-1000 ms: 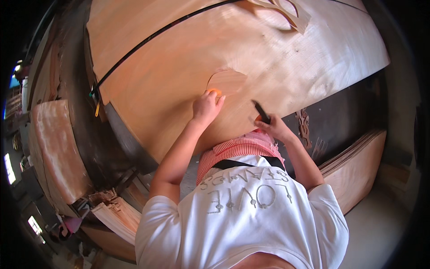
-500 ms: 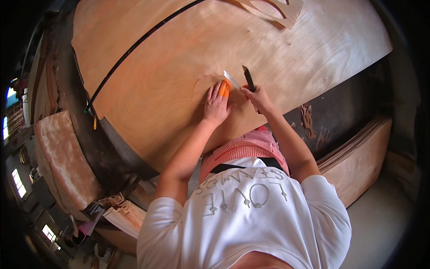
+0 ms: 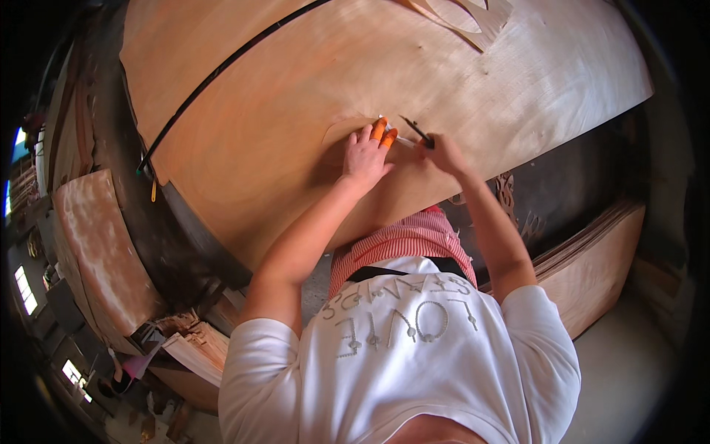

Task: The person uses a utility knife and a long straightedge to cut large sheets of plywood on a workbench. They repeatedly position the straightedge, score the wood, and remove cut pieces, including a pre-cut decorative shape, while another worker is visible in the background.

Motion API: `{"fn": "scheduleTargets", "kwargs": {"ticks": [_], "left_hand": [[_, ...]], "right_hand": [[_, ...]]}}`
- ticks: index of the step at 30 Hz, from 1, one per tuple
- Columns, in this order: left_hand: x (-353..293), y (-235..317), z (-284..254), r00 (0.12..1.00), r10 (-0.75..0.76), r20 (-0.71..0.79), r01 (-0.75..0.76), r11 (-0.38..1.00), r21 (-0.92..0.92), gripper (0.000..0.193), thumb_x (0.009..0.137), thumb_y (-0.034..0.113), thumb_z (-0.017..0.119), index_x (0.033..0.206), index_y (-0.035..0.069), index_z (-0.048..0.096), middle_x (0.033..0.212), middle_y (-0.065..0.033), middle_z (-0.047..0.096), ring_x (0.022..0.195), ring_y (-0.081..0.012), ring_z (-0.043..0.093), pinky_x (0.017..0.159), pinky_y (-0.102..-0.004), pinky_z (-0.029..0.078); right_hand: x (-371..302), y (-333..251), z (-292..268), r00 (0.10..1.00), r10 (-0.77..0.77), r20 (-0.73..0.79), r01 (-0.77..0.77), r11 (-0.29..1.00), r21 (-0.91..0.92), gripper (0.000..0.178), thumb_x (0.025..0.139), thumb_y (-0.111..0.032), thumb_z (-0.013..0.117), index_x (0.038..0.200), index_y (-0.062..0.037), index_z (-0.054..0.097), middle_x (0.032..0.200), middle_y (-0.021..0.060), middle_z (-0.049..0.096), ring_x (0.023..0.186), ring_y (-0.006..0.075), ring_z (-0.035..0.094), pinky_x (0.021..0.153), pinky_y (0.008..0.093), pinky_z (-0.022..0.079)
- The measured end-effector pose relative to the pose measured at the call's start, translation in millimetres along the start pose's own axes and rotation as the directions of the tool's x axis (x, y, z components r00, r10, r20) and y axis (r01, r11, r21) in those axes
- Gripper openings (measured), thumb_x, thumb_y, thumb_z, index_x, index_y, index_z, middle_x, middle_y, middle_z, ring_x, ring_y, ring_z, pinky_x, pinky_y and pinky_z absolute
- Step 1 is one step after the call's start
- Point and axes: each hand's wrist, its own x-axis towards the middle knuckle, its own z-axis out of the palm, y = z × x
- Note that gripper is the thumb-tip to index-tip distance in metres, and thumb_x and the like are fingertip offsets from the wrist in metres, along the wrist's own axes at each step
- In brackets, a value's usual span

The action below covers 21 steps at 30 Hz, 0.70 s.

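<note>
My left hand (image 3: 364, 159) lies on a large, pale brown wood veneer sheet (image 3: 244, 148), fingers stretched out. Two of its fingers wear orange covers and touch a thin white strip (image 3: 405, 140). That strip runs from the orange fingertips toward my right hand (image 3: 446, 154); whether the right fingers also grip its end is hidden. My right hand is closed round a slim black knife (image 3: 420, 132), its dark tip pointing up and left just above the sheet. Beside my left fingertips, a thin curved line (image 3: 329, 132) marks the sheet.
A long black rod (image 3: 222, 66) arcs across the sheet's left part. Cut-out veneer pieces (image 3: 470, 22) lie at the far edge. On the right is a stack of sheets (image 3: 592, 259), with small carved pieces (image 3: 506, 194) nearby. A worn board (image 3: 107, 248) stands at the left.
My right hand has moved slightly right, and the knife has tilted lower to the left. My left hand has shifted up and right, its orange-covered fingers now spread at the strip.
</note>
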Motion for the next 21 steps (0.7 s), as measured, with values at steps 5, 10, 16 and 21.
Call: {"fn": "scheduleTargets", "kwargs": {"ticks": [5,10,16,21], "left_hand": [[-4.1,-0.7,3.1,0.998,-0.046,-0.033,0.042,0.995,-0.092,0.059,0.068,0.036,0.065,0.119,0.014,0.047,0.124,-0.0086,0.041,0.115,-0.0263,0.034,0.090,-0.0397,0.033],[-45.6,-21.5,25.7,0.920,-0.172,-0.352,0.067,0.954,-0.291,0.053,0.073,0.028,0.060,0.118,0.004,0.044,0.126,-0.0128,0.039,0.117,-0.0295,0.035,0.097,-0.0402,0.029],[-61.0,-25.3,30.0,0.852,-0.377,-0.364,0.259,0.907,-0.332,0.049,0.075,0.016,0.052,0.120,0.001,0.041,0.129,-0.0147,0.036,0.115,-0.0266,0.040,0.092,-0.0342,0.036],[-52.9,-41.1,18.1,0.862,-0.383,-0.332,0.346,0.923,-0.168,0.052,0.074,0.011,0.051,0.124,0.002,0.038,0.131,-0.0117,0.035,0.108,-0.0255,0.046,0.084,-0.0317,0.042]], "right_hand": [[1.6,-30.1,-66.0,0.980,0.085,0.182,-0.045,0.976,-0.214,0.016,0.076,-0.021,0.058,0.072,-0.0049,0.060,0.059,0.0021,0.059,0.054,0.0121,0.053,0.051,0.0278,0.040],[6.2,-62.2,2.7,0.982,-0.094,0.166,0.061,0.980,0.191,0.022,0.079,-0.023,0.060,0.084,-0.0023,0.062,0.066,-0.0008,0.057,0.060,0.0054,0.049,0.054,0.0215,0.038],[48.7,-90.9,80.7,0.997,0.000,0.081,-0.026,0.948,0.317,0.024,0.077,-0.026,0.062,0.082,-0.0018,0.063,0.065,0.0007,0.057,0.057,0.0076,0.051,0.051,0.0222,0.040],[46.8,-105.7,82.7,0.992,0.071,0.108,-0.098,0.957,0.273,0.022,0.075,-0.022,0.062,0.084,-0.0023,0.063,0.066,0.0005,0.058,0.055,0.0063,0.050,0.049,0.0207,0.038]]}}
